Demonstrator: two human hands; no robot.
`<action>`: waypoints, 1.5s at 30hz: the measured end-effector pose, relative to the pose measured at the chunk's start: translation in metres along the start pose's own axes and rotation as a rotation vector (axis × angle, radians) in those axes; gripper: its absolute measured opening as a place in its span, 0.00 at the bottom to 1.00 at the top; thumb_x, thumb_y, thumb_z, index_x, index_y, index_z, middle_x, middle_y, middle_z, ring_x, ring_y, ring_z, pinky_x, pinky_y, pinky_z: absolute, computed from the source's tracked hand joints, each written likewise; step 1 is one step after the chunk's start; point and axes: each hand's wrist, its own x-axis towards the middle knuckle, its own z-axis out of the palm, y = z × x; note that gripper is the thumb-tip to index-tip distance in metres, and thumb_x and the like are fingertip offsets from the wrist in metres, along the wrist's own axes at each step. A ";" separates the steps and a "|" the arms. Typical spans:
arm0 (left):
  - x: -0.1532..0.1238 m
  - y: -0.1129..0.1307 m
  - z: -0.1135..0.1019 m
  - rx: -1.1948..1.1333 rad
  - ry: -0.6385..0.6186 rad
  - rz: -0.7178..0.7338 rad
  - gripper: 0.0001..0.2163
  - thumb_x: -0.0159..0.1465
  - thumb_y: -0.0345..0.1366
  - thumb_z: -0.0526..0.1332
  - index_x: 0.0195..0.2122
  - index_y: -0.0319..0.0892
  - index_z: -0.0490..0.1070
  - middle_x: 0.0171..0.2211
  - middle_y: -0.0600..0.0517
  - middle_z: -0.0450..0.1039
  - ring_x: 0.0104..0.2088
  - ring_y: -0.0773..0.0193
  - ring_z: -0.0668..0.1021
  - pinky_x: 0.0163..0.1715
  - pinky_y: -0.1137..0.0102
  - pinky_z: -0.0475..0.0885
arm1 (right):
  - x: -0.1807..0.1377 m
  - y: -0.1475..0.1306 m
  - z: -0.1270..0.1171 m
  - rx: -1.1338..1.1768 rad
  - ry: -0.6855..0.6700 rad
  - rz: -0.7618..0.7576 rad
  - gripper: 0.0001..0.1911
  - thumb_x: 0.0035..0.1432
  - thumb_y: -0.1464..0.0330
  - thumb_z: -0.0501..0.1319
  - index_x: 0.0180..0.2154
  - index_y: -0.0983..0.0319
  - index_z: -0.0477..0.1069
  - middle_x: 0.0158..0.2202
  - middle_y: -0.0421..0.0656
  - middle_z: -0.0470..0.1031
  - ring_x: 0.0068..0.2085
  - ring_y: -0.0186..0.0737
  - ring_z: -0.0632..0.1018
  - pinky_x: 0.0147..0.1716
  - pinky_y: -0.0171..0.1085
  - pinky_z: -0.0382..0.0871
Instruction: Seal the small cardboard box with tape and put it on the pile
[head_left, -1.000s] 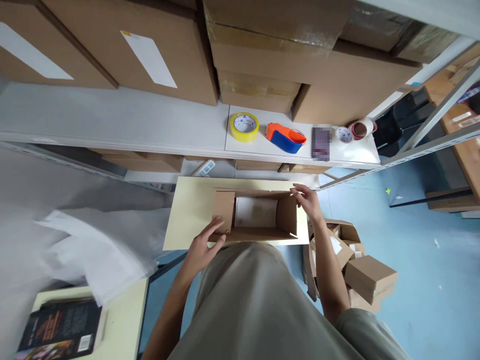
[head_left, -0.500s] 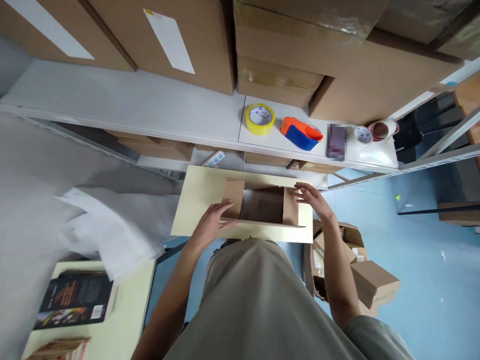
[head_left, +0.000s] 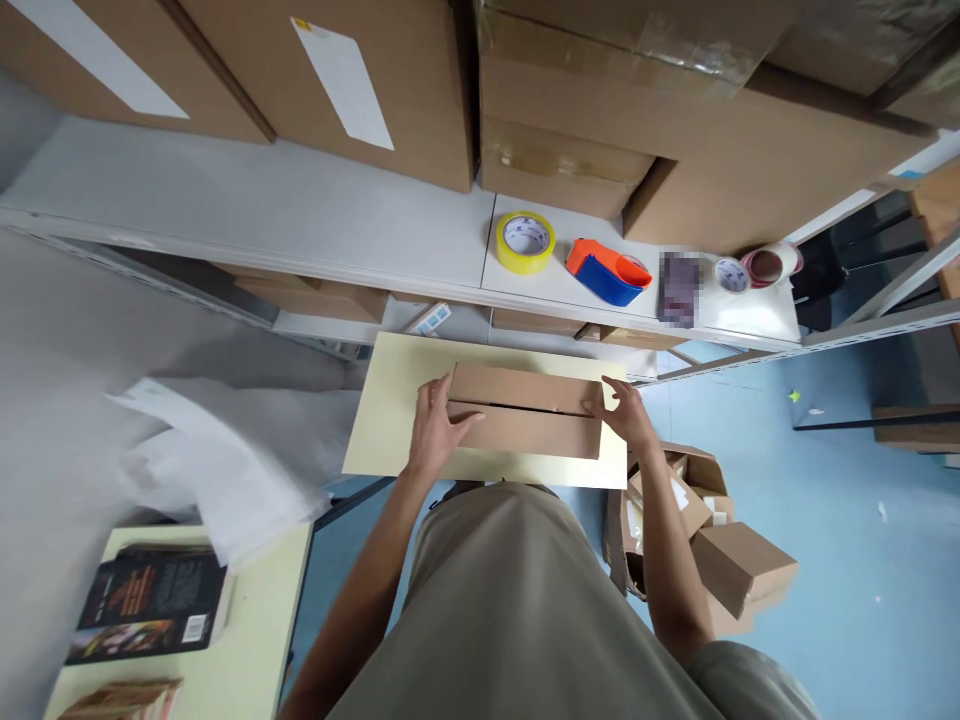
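A small cardboard box [head_left: 525, 430] lies on the pale yellow board [head_left: 390, 420] in front of me. Its two long flaps are folded down and meet in a narrow dark gap along the middle. My left hand [head_left: 436, 425] grips the left end, the thumb pressing on the near flap and the fingers round the far corner. At the right end my right hand [head_left: 624, 410] holds the box, a fingertip by the gap between the flaps. The inside of the box is hidden.
On the shelf beyond stand a yellow tape roll [head_left: 525, 242], an orange and blue tape dispenser [head_left: 609, 272] and a white roll [head_left: 731, 275]. Large cartons [head_left: 375, 90] are behind. Books [head_left: 150, 605] lie at lower left, loose boxes [head_left: 742, 565] at lower right.
The long flaps stood open before, showing the box's inside and short end flaps; now they are folded down over it. Both my hands have closed in on the box ends.
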 end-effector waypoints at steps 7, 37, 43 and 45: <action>-0.001 -0.009 -0.011 0.035 -0.049 0.108 0.21 0.69 0.46 0.75 0.60 0.47 0.79 0.60 0.41 0.77 0.62 0.45 0.83 0.63 0.54 0.81 | -0.039 -0.011 0.023 0.043 0.094 0.119 0.40 0.67 0.43 0.66 0.72 0.53 0.72 0.65 0.53 0.80 0.48 0.55 0.89 0.50 0.54 0.85; 0.034 -0.009 0.005 -0.225 -0.115 -0.473 0.20 0.55 0.39 0.74 0.49 0.43 0.80 0.51 0.46 0.75 0.44 0.57 0.83 0.52 0.59 0.80 | -0.053 0.000 0.069 0.422 0.271 0.128 0.37 0.67 0.43 0.68 0.67 0.57 0.80 0.72 0.49 0.75 0.77 0.59 0.70 0.73 0.57 0.72; 0.040 -0.013 -0.003 -0.219 -0.179 -0.446 0.21 0.55 0.45 0.75 0.48 0.44 0.80 0.50 0.45 0.80 0.41 0.57 0.84 0.47 0.61 0.80 | -0.055 0.002 0.063 0.388 0.235 0.102 0.38 0.69 0.41 0.65 0.70 0.55 0.77 0.74 0.48 0.73 0.76 0.57 0.72 0.72 0.57 0.74; 0.042 -0.014 -0.006 -0.210 -0.217 -0.419 0.22 0.56 0.48 0.76 0.49 0.45 0.80 0.50 0.45 0.81 0.42 0.55 0.84 0.47 0.60 0.80 | -0.055 0.002 0.061 0.361 0.216 0.083 0.38 0.70 0.41 0.63 0.70 0.54 0.76 0.75 0.47 0.72 0.77 0.56 0.71 0.71 0.57 0.75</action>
